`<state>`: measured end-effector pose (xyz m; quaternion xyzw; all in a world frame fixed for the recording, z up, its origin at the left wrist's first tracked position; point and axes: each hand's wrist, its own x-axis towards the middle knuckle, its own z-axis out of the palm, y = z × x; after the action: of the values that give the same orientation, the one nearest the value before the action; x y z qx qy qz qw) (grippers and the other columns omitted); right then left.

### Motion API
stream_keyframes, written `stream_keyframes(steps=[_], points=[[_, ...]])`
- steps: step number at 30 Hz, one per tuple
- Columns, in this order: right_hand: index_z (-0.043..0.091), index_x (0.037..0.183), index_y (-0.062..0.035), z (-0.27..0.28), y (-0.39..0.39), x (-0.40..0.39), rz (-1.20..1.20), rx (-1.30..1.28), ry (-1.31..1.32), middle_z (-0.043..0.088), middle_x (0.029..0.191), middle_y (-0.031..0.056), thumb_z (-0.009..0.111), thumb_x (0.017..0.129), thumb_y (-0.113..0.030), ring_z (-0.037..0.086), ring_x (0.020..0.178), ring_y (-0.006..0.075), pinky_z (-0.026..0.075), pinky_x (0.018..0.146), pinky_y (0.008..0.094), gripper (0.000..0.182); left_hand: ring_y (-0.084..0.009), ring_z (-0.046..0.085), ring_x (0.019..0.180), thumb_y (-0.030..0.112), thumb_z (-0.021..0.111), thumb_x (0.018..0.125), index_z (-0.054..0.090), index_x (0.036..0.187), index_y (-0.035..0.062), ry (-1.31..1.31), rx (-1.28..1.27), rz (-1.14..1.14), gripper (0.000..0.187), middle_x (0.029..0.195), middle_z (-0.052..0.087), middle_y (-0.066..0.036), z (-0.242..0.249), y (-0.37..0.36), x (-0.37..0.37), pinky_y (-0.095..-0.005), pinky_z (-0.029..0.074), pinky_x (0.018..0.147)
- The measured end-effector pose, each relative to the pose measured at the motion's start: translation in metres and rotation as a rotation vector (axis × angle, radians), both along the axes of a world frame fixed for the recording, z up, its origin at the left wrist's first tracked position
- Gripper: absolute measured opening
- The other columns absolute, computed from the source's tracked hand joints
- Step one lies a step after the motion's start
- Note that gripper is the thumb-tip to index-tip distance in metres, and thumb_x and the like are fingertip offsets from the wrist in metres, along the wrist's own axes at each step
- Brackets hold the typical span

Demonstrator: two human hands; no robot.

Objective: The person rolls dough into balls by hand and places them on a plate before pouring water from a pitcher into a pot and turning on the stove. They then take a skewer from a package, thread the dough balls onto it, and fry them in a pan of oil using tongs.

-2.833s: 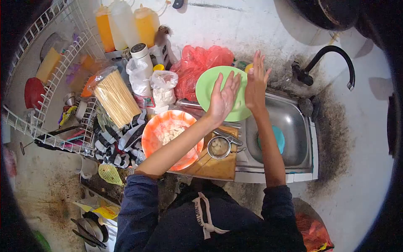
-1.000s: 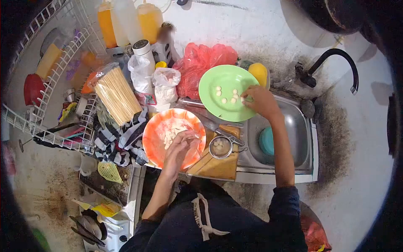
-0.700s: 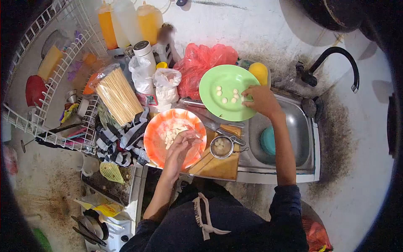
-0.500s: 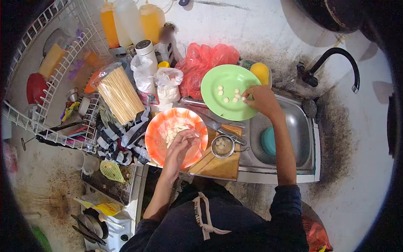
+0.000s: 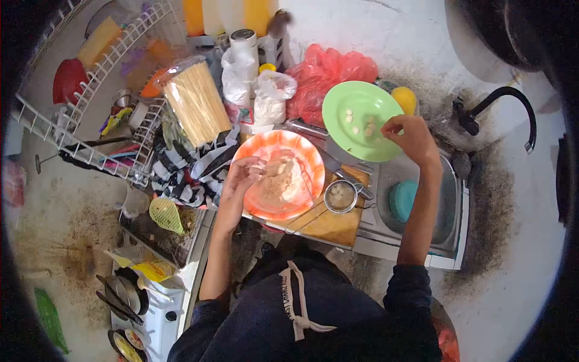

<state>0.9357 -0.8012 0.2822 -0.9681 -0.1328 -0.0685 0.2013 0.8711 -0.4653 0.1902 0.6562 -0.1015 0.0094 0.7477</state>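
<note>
My right hand [image 5: 411,140] reaches over the right rim of a green plate [image 5: 338,133], thumb and fingertips drawn together. Whether anything is between them is hidden by blur. Several small white dough balls [image 5: 356,130] lie on the plate, some clustered close to those fingertips. My left hand [image 5: 238,184] hovers above the left side of an orange and white bowl [image 5: 271,211], its fingers loosely bent and apart, with nothing visible in them. Inside the bowl are white flour [image 5: 297,184] and pale crumbs. A small strainer [image 5: 341,196] holding pale lumps rests beside the bowl.
A wooden board [image 5: 329,226] lies under the strainer, next to a steel sink [image 5: 443,232] with a turquoise bowl [image 5: 405,201]. Behind stand a bag of flour [image 5: 272,102], a red plastic bag [image 5: 329,78] and packed skewers [image 5: 196,102]. A black faucet [image 5: 503,90] overhangs the right.
The whole view has shifted, moving the scene rightward and slightly up. My left hand has moved from the bowl's middle to its left side, with fingers opening. My right hand stays at the plate.
</note>
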Motion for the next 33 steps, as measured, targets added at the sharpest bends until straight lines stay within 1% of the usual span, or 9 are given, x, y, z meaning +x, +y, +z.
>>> stream_keyframes(steps=[2, 12, 16, 20, 22, 24, 28, 31, 33], points=[[0.064, 0.078, -0.0022, -0.002, 0.007, 0.003, -0.031, 0.015, -0.085, 0.063, 0.075, 0.0106, 0.064, 0.067, -0.006, 0.06, 0.068, 0.018, 0.047, 0.065, 0.0274, 0.012, -0.0143, 0.048, 0.095, 0.011, 0.046, 0.083, 0.045, 0.11, 0.0021, 0.018, 0.006, 0.014, 0.028, 0.106, 0.05, -0.006, -0.001, 0.004, -0.003, -0.0287, 0.035, 0.088], [0.064, 0.08, -0.0004, -0.009, 0.036, 0.018, 0.037, 0.045, -0.215, 0.063, 0.075, 0.0117, 0.061, 0.071, -0.004, 0.061, 0.067, 0.0172, 0.047, 0.063, 0.027, 0.01, -0.0146, 0.049, 0.094, 0.009, 0.047, 0.083, 0.045, 0.111, 0.0016, -0.06, 0.111, 0.027, 0.029, 0.102, 0.051, -0.006, -0.013, 0.021, -0.004, -0.0283, 0.036, 0.086], [0.064, 0.082, -0.0014, -0.003, 0.053, 0.013, 0.12, 0.212, -0.101, 0.064, 0.077, 0.0102, 0.061, 0.071, -0.005, 0.061, 0.068, 0.0157, 0.047, 0.063, 0.0267, 0.012, -0.0152, 0.049, 0.094, 0.008, 0.048, 0.082, 0.045, 0.11, 0.0017, -0.047, 0.082, 0.016, 0.029, 0.103, 0.051, -0.006, -0.012, 0.022, -0.005, -0.0286, 0.036, 0.086], [0.064, 0.083, -0.0014, -0.004, 0.097, -0.001, 0.297, 0.224, 0.078, 0.064, 0.078, 0.0087, 0.06, 0.074, -0.008, 0.06, 0.07, 0.0134, 0.047, 0.064, 0.0266, 0.012, -0.0163, 0.05, 0.093, 0.007, 0.05, 0.081, 0.047, 0.108, 0.0024, -0.125, 0.294, 0.109, 0.028, 0.1, 0.053, -0.006, -0.007, 0.022, -0.001, -0.0287, 0.037, 0.085], [0.064, 0.082, -0.003, -0.021, 0.119, -0.002, 0.398, 0.3, 0.232, 0.064, 0.078, 0.0095, 0.059, 0.075, -0.013, 0.061, 0.068, 0.0176, 0.047, 0.065, 0.0283, 0.013, -0.0169, 0.051, 0.093, 0.007, 0.05, 0.08, 0.047, 0.107, 0.0026, -0.16, 0.366, 0.135, 0.027, 0.098, 0.054, -0.007, -0.006, 0.022, 0.003, -0.0288, 0.037, 0.085], [0.064, 0.08, -0.0067, -0.053, 0.14, 0.008, 0.58, 0.06, 0.11, 0.062, 0.077, 0.0114, 0.058, 0.075, -0.02, 0.06, 0.069, 0.0261, 0.047, 0.062, 0.0346, 0.016, -0.0203, 0.052, 0.094, 0.005, 0.05, 0.079, 0.048, 0.104, 0.0019, -0.232, 0.479, 0.129, 0.025, 0.096, 0.054, -0.01, -0.007, 0.023, 0.009, -0.0302, 0.038, 0.083], [0.065, 0.08, -0.0078, -0.087, 0.178, 0.002, 0.662, -0.079, 0.061, 0.061, 0.075, 0.0111, 0.058, 0.074, -0.017, 0.058, 0.073, 0.0267, 0.046, 0.067, 0.0338, 0.013, -0.0246, 0.051, 0.098, 0.005, 0.048, 0.079, 0.047, 0.104, 0.0017, -0.234, 0.531, 0.158, 0.025, 0.098, 0.053, -0.012, -0.014, 0.026, 0.011, -0.0343, 0.034, 0.09], [0.061, 0.07, -0.0048, -0.114, 0.199, 0.003, 0.792, -0.248, -0.012, 0.059, 0.069, 0.0098, 0.057, 0.066, -0.013, 0.057, 0.076, 0.0247, 0.046, 0.069, 0.0355, 0.01, -0.0192, 0.05, 0.1, 0.002, 0.044, 0.08, 0.047, 0.107, 0.0008, -0.278, 0.529, 0.187, 0.026, 0.103, 0.053, -0.008, -0.024, 0.026, 0.005, -0.0318, 0.032, 0.094], [0.061, 0.069, -0.0043, -0.128, 0.2, 0.006, 0.788, -0.318, -0.128, 0.059, 0.068, 0.0103, 0.057, 0.065, -0.012, 0.058, 0.074, 0.025, 0.047, 0.066, 0.0361, 0.01, -0.0199, 0.049, 0.102, 0.001, 0.045, 0.079, 0.046, 0.108, 0.0017, -0.3, 0.575, 0.235, 0.03, 0.103, 0.052, -0.009, -0.026, 0.025, 0.0, -0.035, 0.022, 0.101]])
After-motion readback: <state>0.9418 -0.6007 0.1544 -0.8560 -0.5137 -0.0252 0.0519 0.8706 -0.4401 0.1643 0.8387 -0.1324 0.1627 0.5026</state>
